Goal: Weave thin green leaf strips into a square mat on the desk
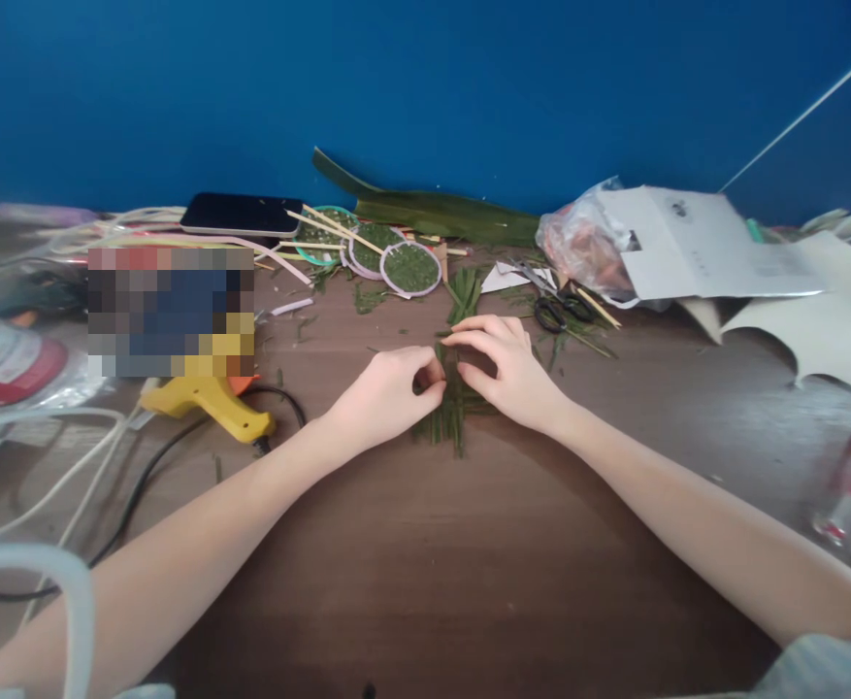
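A bundle of narrow green leaf strips (448,427) lies crossed on the table in front of me, some running away from me and some sideways under my right hand. My left hand (400,393) is at its left side, thumb and forefinger pinched together at the strips' edge. Bent over the strips from the right is my right hand (502,369), its fingers spread and thumb apart, fingertips touching the strips. Far ends of the strips (465,291) fan out beyond my hands. Where the strips cross is partly hidden by the fingers.
Behind lie round green-filled discs (410,269), a long leaf (454,214), thin sticks (338,228) and a phone (243,214). Black-handled scissors (550,313) rest right of the strips. A yellow glue gun (211,400) with cord is at left, a white box (708,243) at right.
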Action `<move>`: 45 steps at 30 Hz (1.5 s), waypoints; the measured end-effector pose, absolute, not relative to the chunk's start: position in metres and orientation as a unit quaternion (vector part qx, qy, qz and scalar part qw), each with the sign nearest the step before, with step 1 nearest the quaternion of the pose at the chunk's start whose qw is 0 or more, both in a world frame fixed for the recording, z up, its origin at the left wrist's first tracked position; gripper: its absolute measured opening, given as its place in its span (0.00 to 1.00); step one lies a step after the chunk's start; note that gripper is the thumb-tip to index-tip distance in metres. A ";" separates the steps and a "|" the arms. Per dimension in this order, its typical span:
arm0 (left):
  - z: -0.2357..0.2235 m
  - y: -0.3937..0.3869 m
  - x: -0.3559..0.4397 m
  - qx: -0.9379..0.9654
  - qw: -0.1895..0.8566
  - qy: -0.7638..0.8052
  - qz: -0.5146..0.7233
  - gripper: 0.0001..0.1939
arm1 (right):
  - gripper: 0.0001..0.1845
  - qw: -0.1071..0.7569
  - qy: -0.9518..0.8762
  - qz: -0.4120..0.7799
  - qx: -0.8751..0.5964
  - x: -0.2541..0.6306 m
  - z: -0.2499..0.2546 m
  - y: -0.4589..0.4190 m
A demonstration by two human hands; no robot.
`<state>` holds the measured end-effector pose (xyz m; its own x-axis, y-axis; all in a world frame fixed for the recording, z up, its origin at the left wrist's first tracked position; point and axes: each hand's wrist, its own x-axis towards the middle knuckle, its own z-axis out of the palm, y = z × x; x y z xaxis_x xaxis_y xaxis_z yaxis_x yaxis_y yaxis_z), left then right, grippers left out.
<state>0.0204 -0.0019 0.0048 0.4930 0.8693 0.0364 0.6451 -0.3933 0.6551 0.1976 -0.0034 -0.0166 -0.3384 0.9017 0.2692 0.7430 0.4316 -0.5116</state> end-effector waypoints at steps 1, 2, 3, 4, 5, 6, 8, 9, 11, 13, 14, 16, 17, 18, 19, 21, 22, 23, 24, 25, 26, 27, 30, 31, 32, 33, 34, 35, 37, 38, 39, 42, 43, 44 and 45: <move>0.005 -0.002 0.021 0.813 0.292 0.467 0.191 0.03 | 0.14 0.267 -0.803 0.155 -0.510 0.198 -0.016 -0.003; 0.004 -0.002 0.021 0.813 0.291 0.467 0.191 0.02 | 0.14 0.271 -0.803 0.158 -0.506 0.199 -0.016 -0.003; 0.004 -0.002 0.021 0.813 0.291 0.467 0.191 0.02 | 0.14 0.277 -0.804 0.161 -0.502 0.199 -0.016 -0.004; 0.004 -0.002 0.021 0.813 0.291 0.467 0.191 0.02 | 0.14 0.282 -0.805 0.165 -0.496 0.199 -0.015 -0.004; 0.004 -0.002 0.021 0.813 0.290 0.468 0.191 0.02 | 0.14 0.286 -0.806 0.169 -0.490 0.200 -0.015 -0.004; 0.004 -0.002 0.021 0.813 0.290 0.468 0.191 0.02 | 0.15 0.289 -0.808 0.173 -0.483 0.200 -0.015 -0.004; 0.005 -0.002 0.021 0.813 0.289 0.468 0.192 0.02 | 0.16 0.290 -0.812 0.182 -0.474 0.200 -0.014 -0.004; 0.005 -0.002 0.021 0.813 0.288 0.468 0.194 0.02 | 0.16 0.289 -0.812 0.185 -0.472 0.200 -0.014 -0.004; 0.005 -0.002 0.021 0.812 0.290 0.468 0.195 0.02 | 0.16 0.289 -0.811 0.191 -0.472 0.200 -0.014 -0.004; 0.004 -0.002 0.021 0.812 0.290 0.468 0.195 0.02 | 0.16 0.291 -0.809 0.196 -0.471 0.201 -0.015 -0.004; 0.004 -0.002 0.021 0.812 0.291 0.468 0.196 0.02 | 0.16 0.292 -0.810 0.199 -0.468 0.201 -0.015 -0.004; 0.003 -0.002 0.021 0.812 0.290 0.466 0.199 0.02 | 0.16 0.294 -0.812 0.203 -0.462 0.201 -0.015 -0.004; 0.003 -0.002 0.021 0.812 0.288 0.466 0.202 0.02 | 0.17 0.295 -0.813 0.203 -0.459 0.201 -0.015 -0.004; 0.003 -0.002 0.021 0.812 0.287 0.465 0.203 0.02 | 0.17 0.296 -0.814 0.202 -0.457 0.201 -0.016 -0.004; 0.003 -0.002 0.021 0.812 0.287 0.466 0.204 0.02 | 0.17 0.296 -0.815 0.201 -0.456 0.201 -0.016 -0.004; 0.003 -0.001 0.021 0.812 0.286 0.466 0.204 0.02 | 0.17 0.297 -0.815 0.200 -0.455 0.201 -0.015 -0.004; 0.003 -0.001 0.021 0.812 0.287 0.466 0.204 0.02 | 0.17 0.299 -0.815 0.201 -0.455 0.201 -0.015 -0.004; 0.003 -0.001 0.021 0.812 0.288 0.466 0.204 0.02 | 0.18 0.301 -0.813 0.204 -0.454 0.201 -0.016 -0.004; 0.003 -0.001 0.021 0.812 0.288 0.465 0.204 0.02 | 0.18 0.304 -0.811 0.207 -0.455 0.201 -0.016 -0.004; 0.002 -0.001 0.021 0.812 0.288 0.464 0.205 0.02 | 0.19 0.308 -0.809 0.210 -0.455 0.201 -0.016 -0.004; 0.002 -0.001 0.021 0.813 0.287 0.463 0.206 0.02 | 0.20 0.312 -0.807 0.213 -0.455 0.201 -0.016 -0.004; 0.002 -0.001 0.021 0.813 0.287 0.463 0.207 0.02 | 0.21 0.316 -0.804 0.215 -0.455 0.201 -0.016 -0.004; 0.001 -0.001 0.021 0.813 0.288 0.463 0.205 0.03 | 0.22 0.326 -0.800 0.215 -0.456 0.201 -0.017 -0.004; 0.001 -0.002 0.021 0.812 0.289 0.463 0.204 0.02 | 0.22 0.328 -0.801 0.213 -0.454 0.201 -0.017 -0.005; 0.001 -0.002 0.021 0.812 0.290 0.464 0.204 0.02 | 0.22 0.328 -0.802 0.211 -0.453 0.201 -0.017 -0.005; 0.001 -0.002 0.021 0.812 0.290 0.464 0.204 0.02 | 0.22 0.329 -0.803 0.208 -0.451 0.201 -0.017 -0.005; 0.001 -0.002 0.021 0.812 0.289 0.465 0.203 0.02 | 0.22 0.330 -0.805 0.205 -0.449 0.201 -0.017 -0.005; 0.001 -0.002 0.021 0.812 0.288 0.465 0.204 0.02 | 0.21 0.330 -0.805 0.202 -0.449 0.201 -0.017 -0.005; 0.001 -0.001 0.021 0.813 0.285 0.465 0.204 0.02 | 0.21 0.329 -0.805 0.196 -0.453 0.201 -0.018 -0.005; 0.001 -0.001 0.021 0.814 0.284 0.464 0.206 0.02 | 0.21 0.327 -0.805 0.191 -0.457 0.200 -0.018 -0.005; 0.001 -0.001 0.021 0.814 0.284 0.462 0.208 0.02 | 0.20 0.324 -0.805 0.184 -0.461 0.200 -0.019 -0.004; 0.001 -0.001 0.021 0.815 0.285 0.458 0.211 0.02 | 0.15 0.307 -0.807 0.155 -0.479 0.199 -0.020 -0.003; 0.001 -0.001 0.021 0.815 0.284 0.458 0.211 0.02 | 0.13 0.300 -0.808 0.146 -0.485 0.198 -0.020 -0.003; 0.001 -0.001 0.021 0.816 0.283 0.458 0.211 0.02 | 0.12 0.295 -0.810 0.139 -0.487 0.198 -0.020 -0.002; 0.001 -0.001 0.021 0.816 0.282 0.459 0.211 0.03 | 0.11 0.291 -0.811 0.134 -0.488 0.197 -0.020 -0.002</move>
